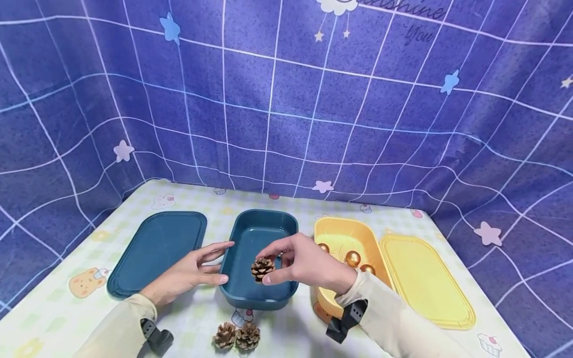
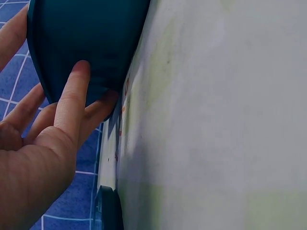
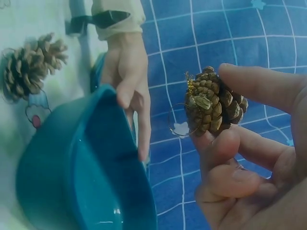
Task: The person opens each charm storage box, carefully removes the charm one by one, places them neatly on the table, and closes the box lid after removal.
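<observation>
Blue cloth (image 1: 291, 89) backs the surface (image 1: 286, 330); from the head, the right hand (image 1: 306, 263) pinches a pinecone (image 1: 261, 270) over the blue box (image 1: 255, 304), left of a yellow box (image 1: 344, 226) holding golden balls (image 1: 352, 258); the left wrist shows the left hand (image 2: 53, 139), loosely spread, touching the blue box; the right wrist, the pinecone's gold thread (image 3: 190, 85).

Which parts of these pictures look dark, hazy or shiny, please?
Left wrist view: dim, with a soft shadow on the tablecloth beside the blue box; right wrist view: hazy at left, small white glints inside the box, the held pine cone clearer than two other cones; head view: brighter, with highlights on the golden balls.
</observation>
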